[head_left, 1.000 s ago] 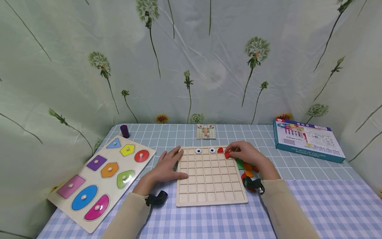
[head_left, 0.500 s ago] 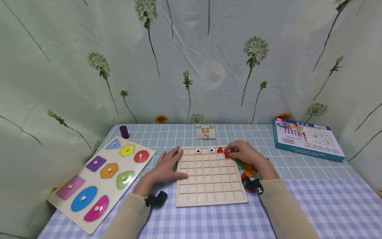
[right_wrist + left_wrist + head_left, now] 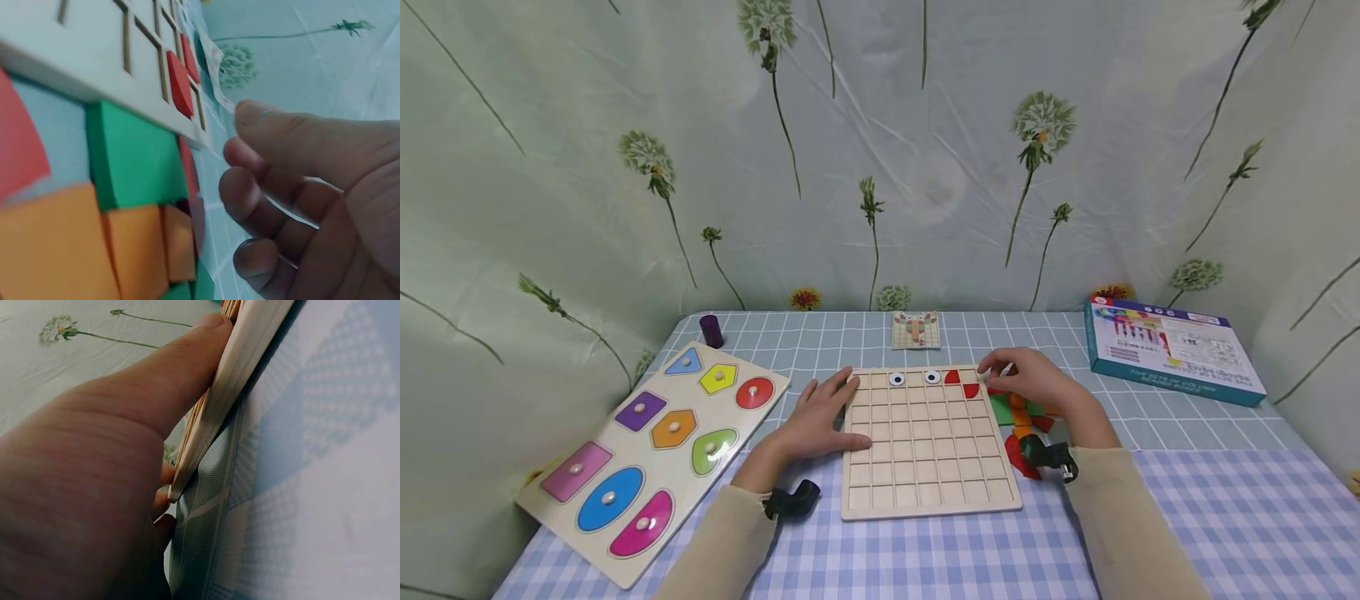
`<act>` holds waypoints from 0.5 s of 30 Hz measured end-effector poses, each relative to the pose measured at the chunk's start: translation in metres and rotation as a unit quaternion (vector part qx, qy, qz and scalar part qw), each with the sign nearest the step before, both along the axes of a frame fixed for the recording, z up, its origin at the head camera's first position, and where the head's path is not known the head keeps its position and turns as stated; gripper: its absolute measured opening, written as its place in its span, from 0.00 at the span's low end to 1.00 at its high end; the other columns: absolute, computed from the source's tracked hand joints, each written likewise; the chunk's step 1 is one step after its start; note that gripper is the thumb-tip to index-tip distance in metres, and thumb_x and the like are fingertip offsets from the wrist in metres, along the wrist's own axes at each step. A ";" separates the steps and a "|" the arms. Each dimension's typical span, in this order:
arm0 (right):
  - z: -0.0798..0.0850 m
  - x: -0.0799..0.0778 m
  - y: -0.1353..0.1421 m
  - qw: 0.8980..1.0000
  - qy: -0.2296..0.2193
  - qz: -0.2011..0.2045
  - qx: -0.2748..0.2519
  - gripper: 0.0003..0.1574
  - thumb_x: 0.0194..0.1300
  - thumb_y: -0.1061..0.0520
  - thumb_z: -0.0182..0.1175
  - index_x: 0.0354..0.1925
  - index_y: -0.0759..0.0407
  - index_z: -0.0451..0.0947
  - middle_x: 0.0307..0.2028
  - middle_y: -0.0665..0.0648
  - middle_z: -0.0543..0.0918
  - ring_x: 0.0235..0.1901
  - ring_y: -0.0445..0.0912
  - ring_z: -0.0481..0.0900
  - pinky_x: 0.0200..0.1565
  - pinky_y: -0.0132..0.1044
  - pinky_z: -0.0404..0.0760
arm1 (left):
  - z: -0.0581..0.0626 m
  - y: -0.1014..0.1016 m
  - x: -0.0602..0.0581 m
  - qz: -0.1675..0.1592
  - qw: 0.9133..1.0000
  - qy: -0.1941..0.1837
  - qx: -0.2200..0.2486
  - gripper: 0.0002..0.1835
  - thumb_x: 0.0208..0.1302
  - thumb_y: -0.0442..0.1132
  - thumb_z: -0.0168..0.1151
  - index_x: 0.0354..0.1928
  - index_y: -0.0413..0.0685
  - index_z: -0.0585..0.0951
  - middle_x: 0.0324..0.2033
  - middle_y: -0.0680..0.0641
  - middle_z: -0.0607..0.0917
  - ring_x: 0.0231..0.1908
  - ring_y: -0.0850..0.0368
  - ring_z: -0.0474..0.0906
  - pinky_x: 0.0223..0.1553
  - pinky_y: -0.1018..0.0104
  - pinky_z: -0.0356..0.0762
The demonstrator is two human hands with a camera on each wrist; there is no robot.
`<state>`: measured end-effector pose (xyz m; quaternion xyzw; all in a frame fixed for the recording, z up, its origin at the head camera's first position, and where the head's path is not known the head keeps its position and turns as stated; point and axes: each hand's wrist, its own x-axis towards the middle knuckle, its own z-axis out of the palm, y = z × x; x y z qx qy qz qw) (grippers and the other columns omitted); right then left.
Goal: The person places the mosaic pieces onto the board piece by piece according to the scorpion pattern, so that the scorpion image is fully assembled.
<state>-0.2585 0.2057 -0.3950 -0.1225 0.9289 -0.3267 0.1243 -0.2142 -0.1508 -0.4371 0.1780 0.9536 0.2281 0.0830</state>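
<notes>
A wooden grid board [image 3: 925, 450] lies in front of me. Two eye pieces [image 3: 897, 379] sit in its top row, with one red quarter-round piece [image 3: 952, 377] right of them and another red piece [image 3: 972, 391] one row lower. My left hand [image 3: 816, 425] rests along the board's left edge, its thumb [image 3: 194, 359] over the rim and the fingers spread. At the top right corner hovers my right hand [image 3: 1033, 379], fingers loosely bent with nothing between them in the right wrist view. Below it lie loose green blocks [image 3: 134, 156] and orange blocks [image 3: 134, 250].
On the left lies a knob shape puzzle [image 3: 677, 458], with a purple cylinder [image 3: 711, 331] behind it. A small pattern card [image 3: 916, 331] is behind the grid board. A teal-edged box [image 3: 1176, 350] stands at the back right, before the curtain.
My right hand has let go of the lower red piece and moved right, off the board's cells. That piece now shows in its cell. The left hand has stayed put.
</notes>
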 end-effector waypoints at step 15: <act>0.002 0.001 0.023 0.999 -0.011 0.033 0.006 0.13 0.66 0.59 0.65 0.50 0.56 0.82 0.39 0.55 0.85 0.40 0.47 0.78 0.45 0.37 0.81 | -0.001 0.000 0.000 -0.001 1.000 0.001 0.002 0.56 0.53 0.66 0.70 0.78 0.49 0.57 0.80 0.45 0.52 0.79 0.45 0.47 0.78 0.39 0.34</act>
